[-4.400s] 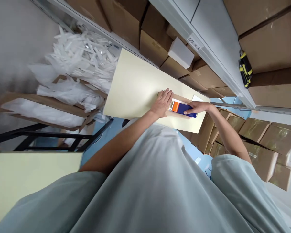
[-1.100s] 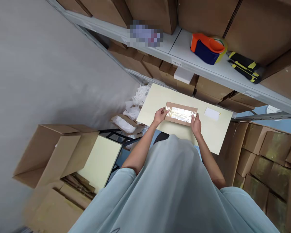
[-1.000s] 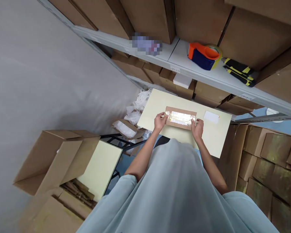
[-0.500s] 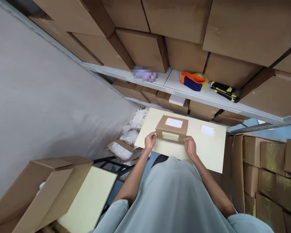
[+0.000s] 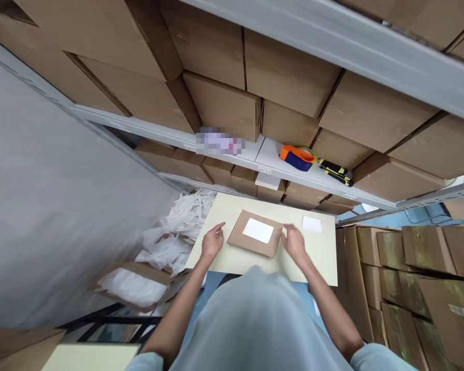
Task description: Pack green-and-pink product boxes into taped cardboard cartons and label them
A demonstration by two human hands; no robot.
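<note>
Cardboard box (image 5: 255, 234) lies flat near the middle of my pale table (image 5: 320, 263), sealed, its white label (image 5: 258, 230) facing up; what is inside I cannot tell. My left hand (image 5: 212, 241) hovers just left of it with the fingers loosely spread and the index stretched out, holding nothing. My right hand (image 5: 294, 242) hangs just right of it, fingers apart and blurred, not clearly touching the cardboard. Left of the table an open carton (image 5: 133, 281) holds white plastic bags, with more heaped beyond it.

Half a second ago both hands gripped the box at its ends and it stood tilted up on an edge; now it is down flat and both hands are off it. A second ago its taped face was up.

A loose white label (image 5: 311, 223) lies on the table, right of the box. On the grey shelf (image 5: 251, 149) behind sit an orange and blue tape dispenser (image 5: 297, 156) and a black and yellow tool (image 5: 335, 172), among stacked brown cartons (image 5: 224, 105). More taped cartons (image 5: 406, 268) stand at the right.
</note>
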